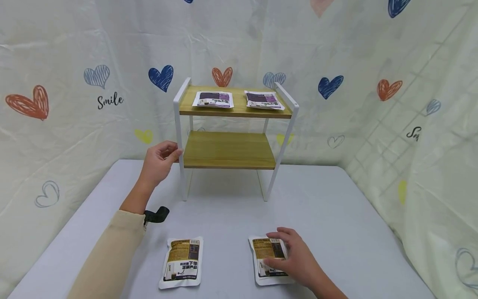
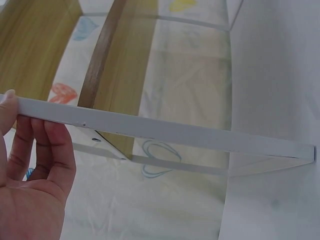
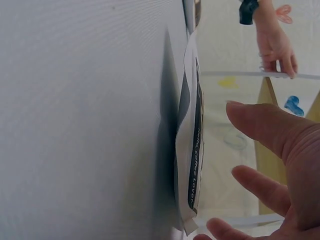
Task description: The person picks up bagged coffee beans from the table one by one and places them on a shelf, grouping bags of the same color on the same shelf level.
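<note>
widely spread, the fingers [image 3: 260, 187] of a right hand [image 1: 296, 259] hang over a white-edged pouch [image 1: 266, 250] on the tabletop [image 1: 228, 216], near a second pouch [image 1: 182, 261]; the left hand [image 1: 156, 165] pinches a two-tier rack [image 1: 229, 150]'s white post [image 1: 178, 128].

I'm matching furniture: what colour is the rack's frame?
The frame is white, clearest in the head view.

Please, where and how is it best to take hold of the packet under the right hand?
Probably by the two long side edges, near the middle, with the right hand coming down from above. The packet lies flat, printed face up, so it is open to reach from above; it looks thin, so its edges should give a better hold than its broad face.
</note>
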Demonstrator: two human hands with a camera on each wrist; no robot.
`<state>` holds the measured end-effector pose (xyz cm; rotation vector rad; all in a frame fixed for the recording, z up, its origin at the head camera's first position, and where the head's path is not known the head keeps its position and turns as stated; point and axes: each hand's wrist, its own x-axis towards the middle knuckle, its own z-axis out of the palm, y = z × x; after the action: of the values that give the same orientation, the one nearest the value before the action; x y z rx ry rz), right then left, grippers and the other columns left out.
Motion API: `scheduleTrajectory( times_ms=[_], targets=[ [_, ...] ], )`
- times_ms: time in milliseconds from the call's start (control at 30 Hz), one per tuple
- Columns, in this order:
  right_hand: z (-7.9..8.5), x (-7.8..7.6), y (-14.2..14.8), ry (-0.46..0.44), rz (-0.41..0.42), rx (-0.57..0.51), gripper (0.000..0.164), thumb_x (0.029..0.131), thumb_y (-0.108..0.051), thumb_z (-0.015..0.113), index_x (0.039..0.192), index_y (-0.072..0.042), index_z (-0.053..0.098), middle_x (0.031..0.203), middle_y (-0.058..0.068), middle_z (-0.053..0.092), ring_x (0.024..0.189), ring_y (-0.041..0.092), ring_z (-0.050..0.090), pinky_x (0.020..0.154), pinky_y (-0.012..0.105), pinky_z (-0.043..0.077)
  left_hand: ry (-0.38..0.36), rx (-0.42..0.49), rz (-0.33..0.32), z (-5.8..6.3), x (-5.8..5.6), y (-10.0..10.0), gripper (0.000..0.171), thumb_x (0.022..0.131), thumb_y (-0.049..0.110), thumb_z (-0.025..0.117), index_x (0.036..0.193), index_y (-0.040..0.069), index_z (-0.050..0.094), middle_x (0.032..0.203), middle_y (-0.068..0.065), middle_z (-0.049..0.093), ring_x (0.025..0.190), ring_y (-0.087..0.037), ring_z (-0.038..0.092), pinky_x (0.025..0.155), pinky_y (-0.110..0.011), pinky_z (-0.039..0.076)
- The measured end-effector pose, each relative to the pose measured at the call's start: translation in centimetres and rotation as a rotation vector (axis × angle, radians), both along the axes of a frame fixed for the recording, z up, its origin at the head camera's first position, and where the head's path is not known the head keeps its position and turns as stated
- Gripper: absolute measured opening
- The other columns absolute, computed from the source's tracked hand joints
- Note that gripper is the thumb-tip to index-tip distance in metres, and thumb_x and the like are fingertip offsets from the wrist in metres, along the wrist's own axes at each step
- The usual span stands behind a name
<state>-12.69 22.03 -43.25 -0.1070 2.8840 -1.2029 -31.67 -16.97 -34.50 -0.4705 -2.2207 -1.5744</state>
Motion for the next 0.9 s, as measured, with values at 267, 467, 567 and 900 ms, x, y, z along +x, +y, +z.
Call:
scheduleTrajectory(
  times_ms=[267, 467, 567, 900],
  targets=[
    [-0.16, -0.32, -0.1, -0.081, -0.076, 0.004, 0.06, 0.068, -0.033, 0.096, 0.122, -0.02, 0.072, 0.138, 0.015, 0.056, 0.109, 0.025, 0.063, 0.091, 0.047, 0.059, -0.007, -0.006, -0.005, 0.23, 0.11, -0.06, 0.029, 0.1, 0.024, 0.068, 0.116, 0.0, 0.07, 0.106, -0.017, 0.068, 0.089, -0.008, 0.068, 0.079, -0.013, 0.057],
    [-0.15, -0.32, -0.23, -0.119, -0.086, 0.022, 0.065, 0.067, -0.036, 0.096, 0.124, -0.021, 0.069, 0.133, 0.016, 0.055, 0.101, 0.023, 0.06, 0.085, 0.042, 0.055, -0.011, -0.007, -0.01, 0.21, 0.05, -0.08, 0.027, 0.1, 0.019, 0.067, 0.117, -0.002, 0.069, 0.106, -0.019, 0.067, 0.089, -0.008, 0.068, 0.079, -0.012, 0.057],
    [-0.17, -0.28, -0.31, -0.12, -0.087, 0.053, 0.067, 0.066, -0.038, 0.097, 0.124, -0.023, 0.068, 0.135, 0.018, 0.053, 0.102, 0.024, 0.058, 0.084, 0.041, 0.053, -0.008, -0.008, -0.013, 0.24, 0.07, -0.08, 0.026, 0.101, 0.017, 0.066, 0.117, -0.002, 0.069, 0.106, -0.02, 0.067, 0.089, -0.007, 0.067, 0.079, -0.012, 0.057],
    [-0.33, -0.59, -0.62, -0.103, -0.071, 0.133, 0.069, 0.063, -0.034, 0.099, 0.122, -0.022, 0.066, 0.127, 0.018, 0.055, 0.098, 0.023, 0.057, 0.083, 0.041, 0.051, -0.006, -0.005, -0.018, 0.24, 0.05, -0.03, 0.028, 0.1, 0.02, 0.067, 0.117, -0.003, 0.068, 0.107, -0.02, 0.068, 0.088, -0.008, 0.068, 0.078, -0.013, 0.058]
  ],
)
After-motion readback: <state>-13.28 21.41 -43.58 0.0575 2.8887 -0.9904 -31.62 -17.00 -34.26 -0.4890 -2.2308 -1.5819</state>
